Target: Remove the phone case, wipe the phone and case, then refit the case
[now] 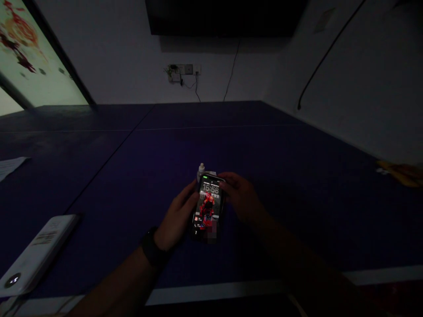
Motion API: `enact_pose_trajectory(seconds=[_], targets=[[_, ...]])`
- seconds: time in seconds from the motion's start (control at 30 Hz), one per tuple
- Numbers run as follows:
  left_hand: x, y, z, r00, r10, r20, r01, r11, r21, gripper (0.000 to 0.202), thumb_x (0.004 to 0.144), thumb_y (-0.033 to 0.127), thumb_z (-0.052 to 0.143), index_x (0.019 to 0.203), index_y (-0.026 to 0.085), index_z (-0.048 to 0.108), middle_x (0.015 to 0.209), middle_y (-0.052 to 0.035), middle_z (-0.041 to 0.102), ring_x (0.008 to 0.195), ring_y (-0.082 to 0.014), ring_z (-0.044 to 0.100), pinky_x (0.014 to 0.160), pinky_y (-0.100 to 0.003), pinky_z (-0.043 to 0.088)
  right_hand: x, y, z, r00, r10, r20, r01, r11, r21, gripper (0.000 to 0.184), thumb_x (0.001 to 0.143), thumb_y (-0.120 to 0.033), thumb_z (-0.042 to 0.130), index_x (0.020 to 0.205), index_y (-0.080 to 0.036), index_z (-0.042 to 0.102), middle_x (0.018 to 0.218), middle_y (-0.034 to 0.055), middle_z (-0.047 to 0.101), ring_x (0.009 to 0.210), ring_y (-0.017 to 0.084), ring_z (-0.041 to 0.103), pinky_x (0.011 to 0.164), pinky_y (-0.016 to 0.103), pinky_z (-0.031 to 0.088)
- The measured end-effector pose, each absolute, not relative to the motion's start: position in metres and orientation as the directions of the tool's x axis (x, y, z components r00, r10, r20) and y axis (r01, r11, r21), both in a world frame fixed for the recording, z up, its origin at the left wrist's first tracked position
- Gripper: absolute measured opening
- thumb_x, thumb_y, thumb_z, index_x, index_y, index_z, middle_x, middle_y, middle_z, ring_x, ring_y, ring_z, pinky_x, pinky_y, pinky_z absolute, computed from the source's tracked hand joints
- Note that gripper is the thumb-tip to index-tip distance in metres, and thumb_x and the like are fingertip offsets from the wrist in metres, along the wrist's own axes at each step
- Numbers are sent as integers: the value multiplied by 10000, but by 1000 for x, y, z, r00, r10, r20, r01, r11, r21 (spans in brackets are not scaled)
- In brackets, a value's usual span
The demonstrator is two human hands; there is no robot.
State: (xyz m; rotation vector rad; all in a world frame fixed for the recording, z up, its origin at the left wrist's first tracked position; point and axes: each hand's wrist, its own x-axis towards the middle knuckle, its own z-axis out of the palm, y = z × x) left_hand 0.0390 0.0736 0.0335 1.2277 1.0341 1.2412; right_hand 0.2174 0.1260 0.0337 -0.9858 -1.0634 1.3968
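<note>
**Smartphone (208, 204) between both hands**

Left hand (176, 218), black wristband (152, 247) on its wrist, and right hand (239, 196) flank the phone, fingers curled at its side edges; grip or mere touch cannot be told. Lock screen lit, reading 15:58. White dropper bottle (201, 172) just behind phone. Blue table-tennis table (211, 145) beneath; white power bank (38, 253) well left, near table edge.

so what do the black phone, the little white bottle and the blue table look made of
The black smartphone looks glass-fronted: smooth, glossy, with a lit screen. The small white bottle looks like moulded plastic, though it's dim and partly hidden. The dark blue table seems painted board, with a smooth low-sheen top and white edge line; its core doesn't show.
</note>
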Motion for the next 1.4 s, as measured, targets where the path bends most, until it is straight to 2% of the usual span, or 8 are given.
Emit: enact_pose_trajectory(seconds=[0.07,0.17,0.4,0.67,0.83,1.07,1.2,1.4], targets=[[43,74,32,233,973,-2,-288,71,955,450,960,472,544,1302,191,627,1150,-114,687,957,-212,638,861,-356,482,219,126,35,-108,994,-10,-220,-33,-975,296,679,-357,795,931,-236,697,896,24,743,726,178,657,589,290,515],[47,73,28,225,973,-47,-372,131,919,399,937,486,579,1139,155,673,987,-89,707,809,-175,626,743,-303,476,217,124,35,-118,993,-10,-183,-31,-983,291,695,-365,789,943,-236,707,932,38,754,763,189,675,633,308,523],[50,70,18,7,997,-80,-273,79,959,416,883,556,624,962,149,660,822,-24,656,674,-117,543,644,-250,448,201,116,27,-156,986,-62,-290,-106,-951,350,721,-465,773,966,-218,730,949,59,765,862,233,694,746,356,515],[51,69,17,-23,996,-87,-207,81,975,418,881,580,607,912,163,623,757,6,613,647,-114,517,608,-239,426,194,112,21,-138,980,-144,-350,-185,-918,412,666,-543,786,872,-191,730,773,31,738,670,183,639,613,305,450],[49,71,18,18,993,-115,-214,116,970,424,865,597,623,870,173,594,738,16,590,636,-112,507,592,-235,411,195,112,23,-137,979,-150,-353,-189,-916,365,647,-499,804,835,-198,722,757,25,731,667,184,639,626,311,470],[47,74,14,43,992,-120,-212,126,969,401,879,577,619,880,178,580,710,31,558,598,-99,470,554,-225,383,198,114,25,-178,979,-96,-327,-151,-933,298,691,-426,772,907,-221,753,860,28,751,753,185,649,705,314,473],[46,72,14,59,992,-111,-207,121,971,402,894,575,604,907,174,593,749,16,595,633,-108,503,582,-233,402,198,117,26,-171,982,-85,-303,-134,-943,306,688,-459,768,852,-202,745,791,24,739,724,186,644,690,311,470],[50,69,20,222,964,-146,-292,209,933,428,852,478,713,1120,154,631,996,-79,697,830,-165,630,748,-290,498,202,125,23,32,993,-113,-392,-91,-915,323,626,-470,805,763,-197,698,674,2,684,605,170,590,582,290,455]])
